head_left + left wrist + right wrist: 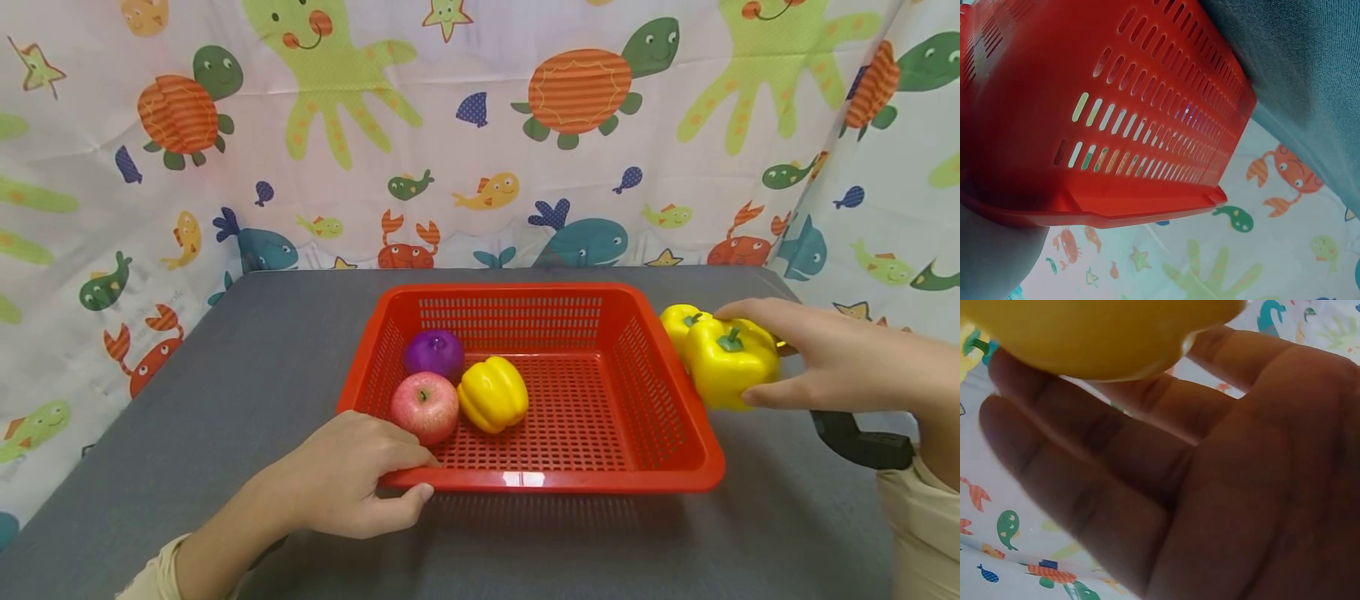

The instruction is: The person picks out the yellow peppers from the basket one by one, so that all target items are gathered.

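My left hand (348, 475) grips the front left rim of a red plastic basket (570, 481), fingers over the edge and thumb outside. The basket's slotted wall (1035, 94) fills much of the left wrist view. Just beyond the basket's right rim, my right hand (832, 354) holds a yellow bell pepper (731, 367) between thumb and fingers. Behind it shows a second yellow bell pepper (678, 321), partly hidden. In the right wrist view the held pepper (1122, 337) lies against the fingers. Inside the basket, at its left, are a pink-red apple (424, 408), a purple round item (435, 353) and another yellow bell pepper (493, 394).
The basket stands on a grey table (300, 350). A curtain (450, 150) printed with sea animals rises behind the table and along both sides. A black strap piece (862, 442) sits at my right wrist.
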A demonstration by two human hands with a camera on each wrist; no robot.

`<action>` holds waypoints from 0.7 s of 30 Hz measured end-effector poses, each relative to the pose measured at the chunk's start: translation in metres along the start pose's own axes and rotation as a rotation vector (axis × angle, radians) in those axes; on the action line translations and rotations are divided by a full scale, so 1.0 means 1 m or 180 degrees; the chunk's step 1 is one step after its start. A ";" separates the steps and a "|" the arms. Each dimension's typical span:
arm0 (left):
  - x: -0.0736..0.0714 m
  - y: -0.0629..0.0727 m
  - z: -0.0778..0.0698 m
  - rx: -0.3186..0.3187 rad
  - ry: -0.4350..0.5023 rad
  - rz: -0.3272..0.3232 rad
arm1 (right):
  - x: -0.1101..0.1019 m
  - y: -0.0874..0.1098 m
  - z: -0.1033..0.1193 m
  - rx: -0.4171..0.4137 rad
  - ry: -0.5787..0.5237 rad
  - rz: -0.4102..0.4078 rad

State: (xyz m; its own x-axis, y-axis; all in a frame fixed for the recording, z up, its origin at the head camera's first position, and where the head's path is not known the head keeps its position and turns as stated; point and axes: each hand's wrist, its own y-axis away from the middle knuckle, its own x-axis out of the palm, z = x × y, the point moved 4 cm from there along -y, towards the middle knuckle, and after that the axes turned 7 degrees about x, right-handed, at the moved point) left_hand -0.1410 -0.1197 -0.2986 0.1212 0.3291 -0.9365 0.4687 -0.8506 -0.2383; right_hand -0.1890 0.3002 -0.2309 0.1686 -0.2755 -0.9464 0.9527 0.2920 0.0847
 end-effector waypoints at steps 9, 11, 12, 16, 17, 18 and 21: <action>0.000 0.000 0.000 0.0033 -0.0076 -0.0032 | 0.008 -0.008 -0.011 0.0159 -0.0041 0.0217; 0.000 0.000 0.000 0.0035 -0.0074 -0.0033 | 0.010 -0.010 -0.013 0.0157 -0.0040 0.0244; 0.000 0.000 0.000 0.0033 -0.0077 -0.0032 | 0.010 -0.012 -0.014 0.0141 -0.0036 0.0247; 0.000 0.000 0.000 0.0060 -0.0082 -0.0044 | 0.013 -0.016 -0.016 0.0072 -0.0037 0.0252; 0.000 0.000 0.000 0.0069 -0.0082 -0.0047 | 0.014 -0.017 -0.017 0.0066 -0.0033 0.0262; 0.000 0.000 0.000 0.0077 -0.0087 -0.0051 | 0.015 -0.018 -0.017 0.0072 -0.0054 0.0288; 0.000 0.000 0.000 0.0085 -0.0080 -0.0052 | 0.017 -0.021 -0.019 0.0126 -0.0088 0.0375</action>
State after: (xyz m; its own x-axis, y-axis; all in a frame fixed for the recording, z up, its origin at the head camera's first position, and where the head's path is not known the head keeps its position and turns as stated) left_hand -0.1411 -0.1198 -0.2985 0.0915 0.3330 -0.9385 0.4469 -0.8559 -0.2601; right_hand -0.2109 0.3067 -0.2550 0.2864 -0.2668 -0.9202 0.9350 0.2876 0.2077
